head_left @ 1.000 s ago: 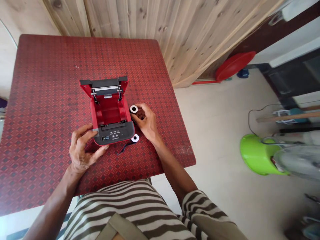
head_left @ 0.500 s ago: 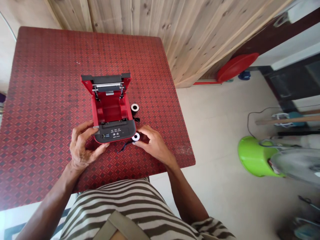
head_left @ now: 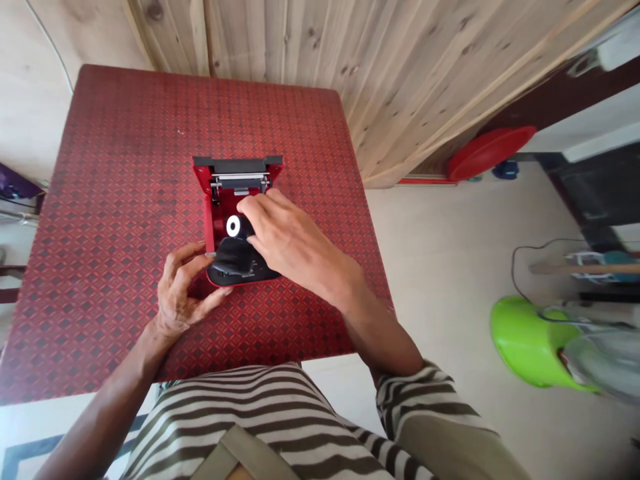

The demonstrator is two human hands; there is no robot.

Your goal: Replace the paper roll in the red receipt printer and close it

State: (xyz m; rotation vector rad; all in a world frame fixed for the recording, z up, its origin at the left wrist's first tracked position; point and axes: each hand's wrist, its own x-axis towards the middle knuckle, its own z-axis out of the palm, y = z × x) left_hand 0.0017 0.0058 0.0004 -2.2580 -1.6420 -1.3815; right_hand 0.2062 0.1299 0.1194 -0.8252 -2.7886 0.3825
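A red, diamond-patterned surface (head_left: 110, 200) pushed up against a pale plank wall (head_left: 300, 47), that's the stage. Over on the left, the left hand (head_left: 183, 297) is curled round the near corner of the little red printer (head_left: 216, 200), fingertips on top and thumb below. It looks like a bracing grip, so the box can't skid. The printer's lid (head_left: 237, 162) is tipped right back, leaving the bay wide open. In that bay sits the roll (head_left: 233, 226), white core end facing up, with its black ribbon (head_left: 231, 257) spilling forward over the front panel. The right hand (head_left: 287, 237) comes in from above, fingers pinched on the roll's side, apparently a light hold that lets it be seated square. Further right, off the surface, a red basin (head_left: 487, 150) leans at the foot of the wall, and a green tub (head_left: 525, 340) stands on the floor.
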